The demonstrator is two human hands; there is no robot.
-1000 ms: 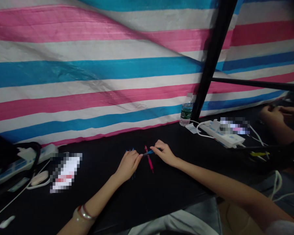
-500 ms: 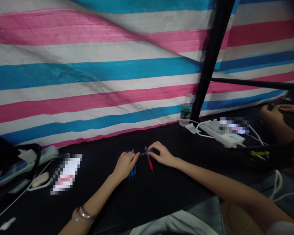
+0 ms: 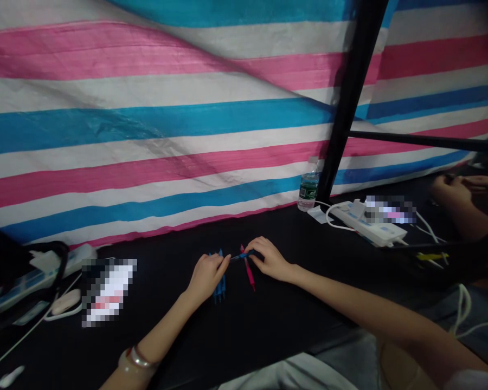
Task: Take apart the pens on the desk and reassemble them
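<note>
A slim blue pen [image 3: 239, 257] is held level just above the black table [image 3: 244, 325], spanning the gap between both hands. My left hand [image 3: 206, 275] pinches its left end between thumb and fingers. On its other end, the thumb and forefinger of my right hand [image 3: 270, 259] are closed. Behind and below that pen lies a pinkish-red pen [image 3: 250, 275], pointing toward me. Several blue pens [image 3: 219, 290] lie side by side under and beside my left hand, which partly covers them. Fine detail at the fingertips is too small to make out.
A water bottle [image 3: 308, 187] stands at the back by a black post [image 3: 341, 130]. White power strips [image 3: 368, 225] with cables lie at right and left. A pale oval item [image 3: 66, 301] rests at left. At far right are another person's hands [image 3: 455, 189].
Both hands keep their grip on the blue pen. My right fingers have shifted slightly on its end. The view has tilted a little, with the table things sitting slightly lower.
</note>
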